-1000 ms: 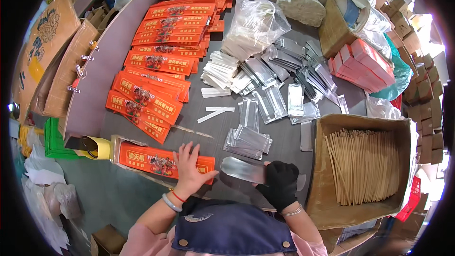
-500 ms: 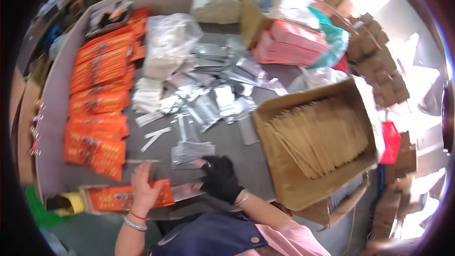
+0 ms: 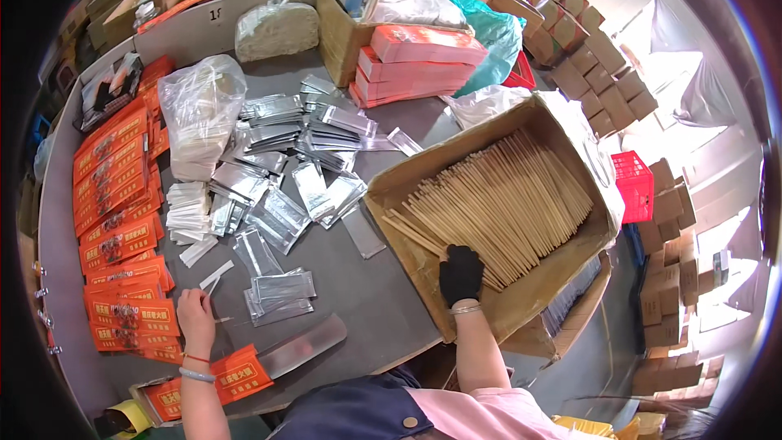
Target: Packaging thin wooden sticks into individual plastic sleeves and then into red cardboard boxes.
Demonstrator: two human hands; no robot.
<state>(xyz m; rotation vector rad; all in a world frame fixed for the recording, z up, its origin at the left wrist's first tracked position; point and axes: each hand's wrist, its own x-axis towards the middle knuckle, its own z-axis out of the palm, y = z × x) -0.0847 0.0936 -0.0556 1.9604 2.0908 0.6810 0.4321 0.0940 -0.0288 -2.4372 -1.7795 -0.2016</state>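
Observation:
My left hand, bare, with a bracelet at the wrist, has its fingertips pinched at the end of a narrow white strip on the grey table. My right hand, in a black glove, is inside a cardboard box, its fingers curled on wooden chopsticks at the near left of the pile. Below my left hand, at the table's near edge, lies an orange printed sleeve; a clear plastic piece sticks out from its right end. Silver flat packets lie beyond it.
Orange printed sleeves are stacked along the left wall. More silver packets, white strips and a clear plastic bag lie mid-table. The chopstick box stands right; pink-red packs stand behind.
My right hand has moved right, from beside the silver packets into the chopstick box. My left hand has left the orange sleeve and reached the white strips. The view has shifted right.

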